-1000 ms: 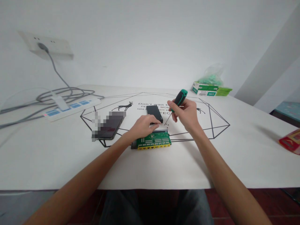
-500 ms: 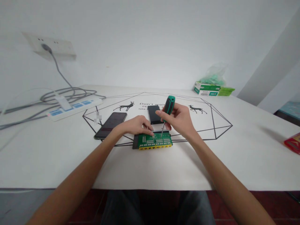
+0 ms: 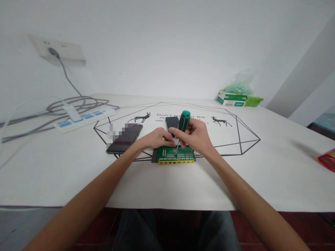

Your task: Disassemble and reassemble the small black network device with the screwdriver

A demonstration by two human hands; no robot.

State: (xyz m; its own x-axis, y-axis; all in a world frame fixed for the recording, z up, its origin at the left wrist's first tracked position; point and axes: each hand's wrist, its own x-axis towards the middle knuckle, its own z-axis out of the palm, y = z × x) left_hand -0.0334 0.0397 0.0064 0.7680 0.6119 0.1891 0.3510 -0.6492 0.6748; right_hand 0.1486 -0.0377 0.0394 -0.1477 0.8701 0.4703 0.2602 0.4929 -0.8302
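Note:
A green circuit board (image 3: pixel 167 153) lies on the table with a yellow strip along its near edge. A dark plate (image 3: pixel 155 156) shows under its left end. My right hand (image 3: pixel 197 134) is closed around a screwdriver (image 3: pixel 184 121) with a green and black handle. Its shaft slants down to the left, and the tip meets the middle of the board; whether a screw sits there is too small to see. At the board's far edge, my left hand (image 3: pixel 158 137) has its thumb and fingers closed on it. Behind the hands lies a black box-like piece (image 3: pixel 171 124), partly covered.
A phone (image 3: pixel 127 137) lies left of the board. Further left are a power strip (image 3: pixel 86 119) and coiled grey cables (image 3: pixel 75 101). Small green-and-white boxes (image 3: pixel 232 98) stand at the back right, and a red object (image 3: pixel 327 160) is at the right edge.
The screwdriver tip has shifted left and nearer on the board, with my right hand following. My left fingers have drawn back toward the board's far edge.

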